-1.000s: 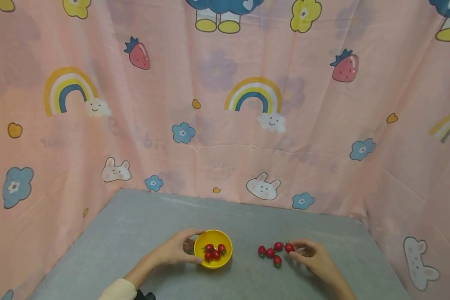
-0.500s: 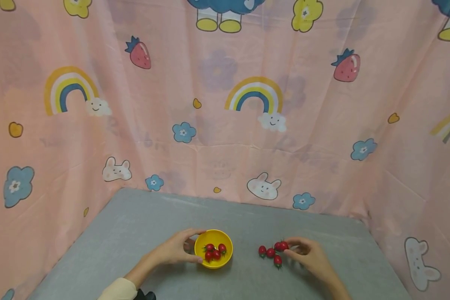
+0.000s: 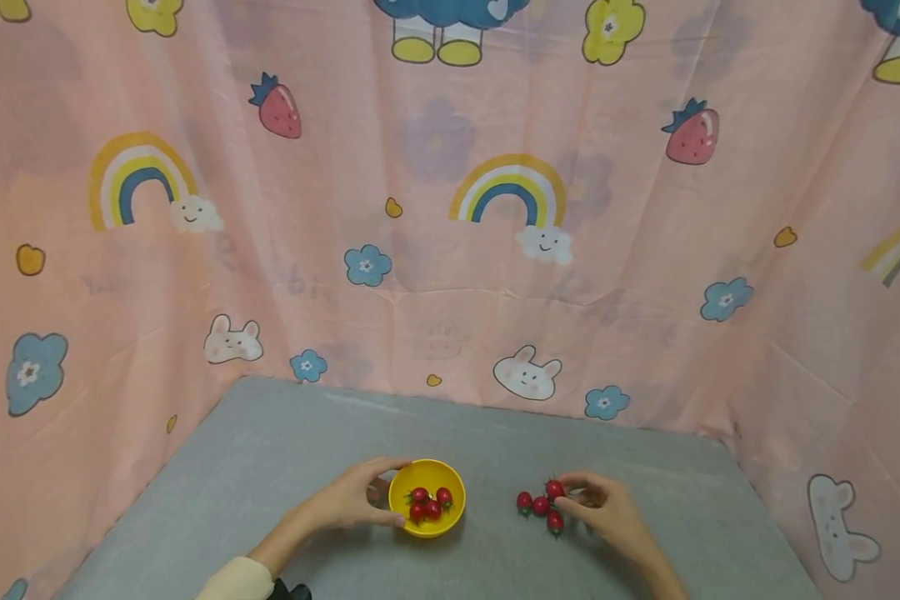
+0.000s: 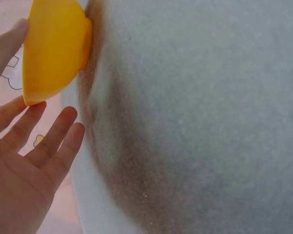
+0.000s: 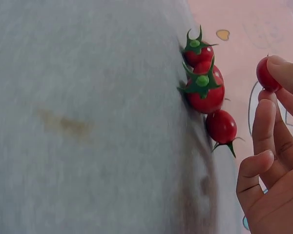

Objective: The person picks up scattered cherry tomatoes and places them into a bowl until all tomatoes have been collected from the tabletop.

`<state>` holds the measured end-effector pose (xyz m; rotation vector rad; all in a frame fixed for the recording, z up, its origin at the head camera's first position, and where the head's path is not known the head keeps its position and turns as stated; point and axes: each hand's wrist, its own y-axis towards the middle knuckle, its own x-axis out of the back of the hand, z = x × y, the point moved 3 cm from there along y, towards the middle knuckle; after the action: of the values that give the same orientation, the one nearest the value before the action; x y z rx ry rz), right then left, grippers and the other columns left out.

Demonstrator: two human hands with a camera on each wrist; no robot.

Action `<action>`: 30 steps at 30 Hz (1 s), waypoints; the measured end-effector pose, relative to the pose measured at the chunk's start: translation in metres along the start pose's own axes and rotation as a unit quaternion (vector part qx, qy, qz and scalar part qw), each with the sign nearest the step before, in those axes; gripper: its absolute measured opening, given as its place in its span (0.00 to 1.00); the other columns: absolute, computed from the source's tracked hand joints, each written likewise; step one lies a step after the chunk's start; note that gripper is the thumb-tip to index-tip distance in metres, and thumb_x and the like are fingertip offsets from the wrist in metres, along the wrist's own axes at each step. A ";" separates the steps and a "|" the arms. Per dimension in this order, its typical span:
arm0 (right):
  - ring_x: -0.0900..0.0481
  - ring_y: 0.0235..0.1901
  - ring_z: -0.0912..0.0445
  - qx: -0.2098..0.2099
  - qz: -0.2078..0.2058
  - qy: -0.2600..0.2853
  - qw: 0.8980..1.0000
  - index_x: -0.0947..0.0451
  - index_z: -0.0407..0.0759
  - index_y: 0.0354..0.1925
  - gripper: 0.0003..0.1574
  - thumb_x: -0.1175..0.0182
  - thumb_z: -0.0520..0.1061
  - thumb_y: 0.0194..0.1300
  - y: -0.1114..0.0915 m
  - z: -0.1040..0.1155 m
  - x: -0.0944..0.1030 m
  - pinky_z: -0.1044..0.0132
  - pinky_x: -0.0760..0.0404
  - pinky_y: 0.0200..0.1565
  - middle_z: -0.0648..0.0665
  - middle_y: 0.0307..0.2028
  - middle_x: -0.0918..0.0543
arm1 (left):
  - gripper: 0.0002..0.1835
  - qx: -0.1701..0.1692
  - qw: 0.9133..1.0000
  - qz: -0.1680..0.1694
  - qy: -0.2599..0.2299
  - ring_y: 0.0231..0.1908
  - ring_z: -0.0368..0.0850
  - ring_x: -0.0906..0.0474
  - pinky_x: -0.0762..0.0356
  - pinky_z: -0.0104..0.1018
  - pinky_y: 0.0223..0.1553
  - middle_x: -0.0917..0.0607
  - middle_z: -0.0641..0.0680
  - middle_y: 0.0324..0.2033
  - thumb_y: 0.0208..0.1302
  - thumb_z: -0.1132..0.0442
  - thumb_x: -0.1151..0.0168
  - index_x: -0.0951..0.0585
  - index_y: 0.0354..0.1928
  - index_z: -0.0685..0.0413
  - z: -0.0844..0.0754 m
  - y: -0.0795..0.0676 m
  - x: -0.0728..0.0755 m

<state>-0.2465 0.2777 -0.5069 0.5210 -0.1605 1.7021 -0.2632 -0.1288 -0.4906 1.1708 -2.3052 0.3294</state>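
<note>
On the grey table my left hand [image 3: 352, 497] holds the yellow bowl [image 3: 457, 518] at its left side, thumb and fingers at the rim. In the left wrist view, the bowl [image 4: 56, 48] shows its outer wall between the thumb and fingertips. Several red cherry tomatoes [image 3: 417, 512] lie inside it. To the right, my right hand [image 3: 607, 512] pinches one cherry tomato [image 3: 554, 490] between thumb and fingers. The right wrist view shows this held tomato [image 5: 266, 75] raised off the table. Next to it, several loose tomatoes with green stems [image 5: 205, 95] lie clustered on the table.
The grey tabletop [image 3: 330, 425] meets a pink printed curtain [image 3: 435, 333] at the back and both sides. A brown stain [image 5: 66, 124] marks the table in the right wrist view.
My right hand has moved left with the pinched tomato, which now covers one of the loose tomatoes in the head view. The left hand and bowl have stayed in place.
</note>
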 end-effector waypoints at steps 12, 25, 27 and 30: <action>0.16 0.34 0.50 -0.020 0.003 0.020 1.000 0.17 0.35 0.51 0.19 0.28 0.41 0.64 0.009 0.013 -0.015 0.65 0.19 0.32 0.38 0.45 0.16 | 0.41 0.005 1.000 0.002 -0.002 0.53 0.51 0.21 0.19 0.39 0.52 0.27 0.57 0.66 0.60 0.57 0.23 0.30 0.73 0.53 -0.001 -0.001 0.000; 0.16 0.32 0.47 -0.015 0.023 0.038 0.999 0.17 0.36 0.51 0.19 0.28 0.42 0.64 0.020 0.027 -0.035 0.63 0.16 0.31 0.39 0.44 0.15 | 0.40 0.003 1.000 0.002 -0.007 0.52 0.50 0.21 0.19 0.40 0.51 0.26 0.57 0.65 0.60 0.57 0.23 0.30 0.73 0.54 0.000 -0.001 0.000; 0.16 0.32 0.47 -0.010 0.022 0.032 0.999 0.16 0.36 0.50 0.18 0.27 0.42 0.64 0.022 0.029 -0.038 0.62 0.15 0.31 0.40 0.43 0.15 | 0.40 0.003 1.000 0.002 -0.007 0.52 0.50 0.21 0.19 0.40 0.51 0.26 0.56 0.66 0.60 0.57 0.23 0.30 0.73 0.54 0.000 -0.001 0.000; 0.15 0.32 0.48 -0.009 0.019 0.023 0.999 0.16 0.39 0.49 0.18 0.27 0.44 0.63 0.025 0.031 -0.044 0.62 0.15 0.31 0.42 0.42 0.15 | 0.41 0.001 1.000 0.003 -0.007 0.52 0.49 0.20 0.19 0.39 0.51 0.26 0.57 0.66 0.60 0.57 0.23 0.30 0.73 0.54 -0.001 -0.001 0.000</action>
<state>-0.2576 0.2207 -0.4937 0.4664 -0.1535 1.7470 -0.2620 -0.1295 -0.4897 1.1721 -2.3210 0.3272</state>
